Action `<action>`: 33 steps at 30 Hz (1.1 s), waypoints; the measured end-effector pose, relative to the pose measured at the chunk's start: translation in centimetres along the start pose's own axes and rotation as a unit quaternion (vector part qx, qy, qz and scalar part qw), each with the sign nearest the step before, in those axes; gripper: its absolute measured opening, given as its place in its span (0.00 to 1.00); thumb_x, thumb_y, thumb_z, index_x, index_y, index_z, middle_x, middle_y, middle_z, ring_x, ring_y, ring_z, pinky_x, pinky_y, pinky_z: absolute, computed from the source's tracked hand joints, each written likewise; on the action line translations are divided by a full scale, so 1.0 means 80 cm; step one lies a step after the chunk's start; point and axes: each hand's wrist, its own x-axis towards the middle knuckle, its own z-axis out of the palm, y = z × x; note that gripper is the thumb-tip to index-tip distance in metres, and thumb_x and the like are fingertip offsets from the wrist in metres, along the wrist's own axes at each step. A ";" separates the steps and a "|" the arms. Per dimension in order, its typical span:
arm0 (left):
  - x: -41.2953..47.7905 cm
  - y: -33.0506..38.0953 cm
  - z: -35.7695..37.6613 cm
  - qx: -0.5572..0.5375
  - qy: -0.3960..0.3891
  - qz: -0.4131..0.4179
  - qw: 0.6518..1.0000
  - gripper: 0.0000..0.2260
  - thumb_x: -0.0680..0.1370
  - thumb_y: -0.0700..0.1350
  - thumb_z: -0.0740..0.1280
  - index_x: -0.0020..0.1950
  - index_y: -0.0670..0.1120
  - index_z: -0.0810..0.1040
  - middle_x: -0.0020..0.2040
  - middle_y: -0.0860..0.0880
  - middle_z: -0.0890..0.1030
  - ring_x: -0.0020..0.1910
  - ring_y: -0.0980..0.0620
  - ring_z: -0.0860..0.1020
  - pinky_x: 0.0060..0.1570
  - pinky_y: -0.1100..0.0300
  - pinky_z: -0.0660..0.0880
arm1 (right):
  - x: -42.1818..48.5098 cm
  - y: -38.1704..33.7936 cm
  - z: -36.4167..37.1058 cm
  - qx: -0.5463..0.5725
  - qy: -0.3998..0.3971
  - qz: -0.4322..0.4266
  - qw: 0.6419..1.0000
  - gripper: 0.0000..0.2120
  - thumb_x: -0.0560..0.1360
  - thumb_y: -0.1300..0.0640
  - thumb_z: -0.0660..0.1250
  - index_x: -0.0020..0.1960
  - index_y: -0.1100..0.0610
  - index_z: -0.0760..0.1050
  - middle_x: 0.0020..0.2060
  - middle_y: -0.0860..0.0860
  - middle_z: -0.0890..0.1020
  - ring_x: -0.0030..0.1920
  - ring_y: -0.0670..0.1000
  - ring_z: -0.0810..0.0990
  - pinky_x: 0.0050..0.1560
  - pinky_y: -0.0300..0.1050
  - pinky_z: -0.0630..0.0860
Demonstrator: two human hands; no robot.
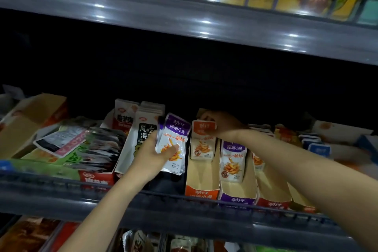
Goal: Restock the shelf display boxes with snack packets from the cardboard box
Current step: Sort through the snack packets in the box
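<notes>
- A head-worn view looked up into a dim shop shelf; two bare forearms reached in from the bottom edge.
- The left hand (155, 155), at 7 o'clock from centre, gripped one thin stack of purple-topped packets (173, 141), thumb across the front and fingers curled behind. Several layered edges showed at the stack's foot; the exact number could not be told. The stack was held upright in the air, just at 9 o'clock of the orange display box.
- The right hand (222, 126), at 4 o'clock from centre, pinched the top edge of the orange-topped packets (202, 145), fingers curled over them. One packet face showed; any behind it were hidden.
- Those packets stood at the back of the orange display box (201, 192), at 5 o'clock.
- Four narrow display boxes stood side by side, running towards 3 o'clock: the orange one, a purple display box (237, 199) with one purple-topped packet face (233, 161) visible, a red display box (273, 202), and a fourth box (302, 207) partly covered by the right forearm.
- At 9 o'clock sat one green tray (51, 166) of dark packets (104, 145) and one white box (125, 155) of black-lettered packets (146, 129).
- One grey shelf rail (61, 188) ran along the front.
</notes>
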 end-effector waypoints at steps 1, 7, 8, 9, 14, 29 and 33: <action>-0.001 0.000 0.000 0.001 0.000 0.001 1.000 0.08 0.76 0.40 0.68 0.51 0.51 0.74 0.48 0.51 0.82 0.44 0.59 0.81 0.37 0.76 0.72 | 0.000 0.000 0.002 -0.007 -0.001 -0.002 1.000 0.17 0.75 0.52 0.68 0.62 0.52 0.72 0.58 0.48 0.77 0.56 0.48 0.76 0.52 0.37 0.68; -0.006 0.001 0.000 -0.004 -0.011 0.001 1.000 0.09 0.77 0.40 0.68 0.52 0.51 0.73 0.48 0.52 0.82 0.39 0.66 0.79 0.35 0.77 0.71 | 0.004 0.007 0.015 -0.046 0.018 0.006 0.999 0.22 0.74 0.52 0.69 0.66 0.49 0.67 0.64 0.48 0.73 0.63 0.51 0.73 0.58 0.41 0.70; -0.006 0.000 0.000 -0.008 -0.014 0.000 1.000 0.09 0.77 0.39 0.68 0.52 0.52 0.73 0.48 0.53 0.82 0.39 0.67 0.79 0.35 0.78 0.71 | 0.005 0.009 0.017 -0.048 0.022 0.005 0.999 0.23 0.74 0.52 0.69 0.67 0.49 0.67 0.65 0.48 0.72 0.63 0.51 0.73 0.59 0.42 0.70; -0.007 0.000 0.001 -0.013 -0.016 0.000 1.000 0.09 0.77 0.40 0.68 0.53 0.52 0.73 0.48 0.53 0.81 0.38 0.67 0.79 0.35 0.78 0.71 | 0.006 0.011 0.019 -0.050 0.029 0.001 0.998 0.24 0.74 0.52 0.70 0.67 0.49 0.66 0.66 0.49 0.72 0.64 0.51 0.72 0.60 0.42 0.70; -0.014 0.001 0.004 -0.030 -0.019 0.005 0.999 0.10 0.77 0.39 0.67 0.52 0.52 0.73 0.46 0.54 0.80 0.36 0.71 0.78 0.34 0.79 0.70 | 0.009 0.020 0.028 -0.067 0.036 -0.019 0.997 0.28 0.73 0.51 0.71 0.70 0.47 0.64 0.71 0.47 0.65 0.68 0.51 0.67 0.65 0.44 0.69; -0.045 0.042 0.042 -0.120 -0.090 0.015 0.989 0.14 0.72 0.39 0.72 0.56 0.50 0.77 0.46 0.51 0.85 0.43 0.57 0.83 0.38 0.69 0.76 | -0.095 -0.038 -0.026 0.390 0.048 -0.018 0.919 0.15 0.74 0.59 0.68 0.56 0.45 0.70 0.47 0.41 0.79 0.44 0.40 0.82 0.40 0.30 0.76; -0.055 0.054 0.057 -0.125 -0.128 -0.024 0.984 0.11 0.74 0.47 0.69 0.57 0.52 0.78 0.48 0.53 0.85 0.46 0.56 0.83 0.39 0.65 0.78 | -0.121 -0.024 -0.051 0.412 0.077 0.000 0.908 0.16 0.73 0.60 0.69 0.57 0.47 0.72 0.47 0.44 0.82 0.44 0.42 0.83 0.41 0.34 0.78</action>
